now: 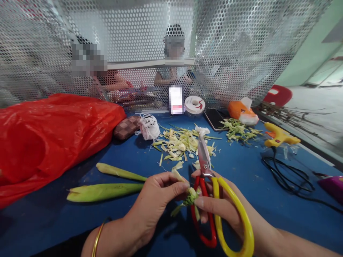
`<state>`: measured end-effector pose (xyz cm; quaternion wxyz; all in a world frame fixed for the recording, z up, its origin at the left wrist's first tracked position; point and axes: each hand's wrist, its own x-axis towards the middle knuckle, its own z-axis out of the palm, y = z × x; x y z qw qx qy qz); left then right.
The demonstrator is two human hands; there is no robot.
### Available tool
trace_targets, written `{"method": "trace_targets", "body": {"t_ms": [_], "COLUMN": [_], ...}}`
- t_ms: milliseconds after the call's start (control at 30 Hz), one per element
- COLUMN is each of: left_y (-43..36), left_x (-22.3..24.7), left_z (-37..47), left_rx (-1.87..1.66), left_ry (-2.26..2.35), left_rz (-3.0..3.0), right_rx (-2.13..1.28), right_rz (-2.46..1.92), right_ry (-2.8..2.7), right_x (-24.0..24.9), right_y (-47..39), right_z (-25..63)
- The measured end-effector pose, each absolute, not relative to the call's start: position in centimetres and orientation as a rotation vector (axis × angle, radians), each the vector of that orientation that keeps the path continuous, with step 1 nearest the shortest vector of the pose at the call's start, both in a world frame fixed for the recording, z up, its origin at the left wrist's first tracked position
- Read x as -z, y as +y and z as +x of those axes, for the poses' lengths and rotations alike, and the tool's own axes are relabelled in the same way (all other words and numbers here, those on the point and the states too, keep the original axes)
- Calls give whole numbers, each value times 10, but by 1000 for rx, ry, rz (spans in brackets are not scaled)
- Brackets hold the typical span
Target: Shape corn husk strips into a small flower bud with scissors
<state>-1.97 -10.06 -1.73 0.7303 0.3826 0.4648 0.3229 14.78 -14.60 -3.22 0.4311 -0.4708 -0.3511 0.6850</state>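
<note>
My left hand [157,196] pinches a small woven piece of green leaf strips [191,197] between thumb and fingertips. A pale strip end [177,174] sticks up by its fingers. My right hand [229,208] has its thumb and fingers on the same woven piece from the other side. Scissors [205,167] with one red and one yellow handle hang in my right hand, blades pointing away from me and nearly closed. To the left of my left hand lie two long leaf pieces, a narrow one [119,171] and a wider green one [103,192].
Leaf scraps [178,142] spread beyond my hands. Behind them are white string [149,127], a spool [194,105] and phones [176,100] [213,119]. A red bag [66,132] fills the left; a yellow glue gun [281,135] and its cable lie right. People sit behind the perforated screen.
</note>
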Motion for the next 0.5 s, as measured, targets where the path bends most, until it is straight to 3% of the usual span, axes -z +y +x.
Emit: {"method": "trace_targets", "body": {"t_ms": [500], "left_y": [-110], "left_x": [20], "left_z": [-16], "left_rx": [-641], "left_ry": [1025], "left_rz": [873], "right_rx": [-1595], "right_rz": [-1205], "right_ry": [-964], "right_x": [31], "right_y": [-144], "right_z": [143]}}
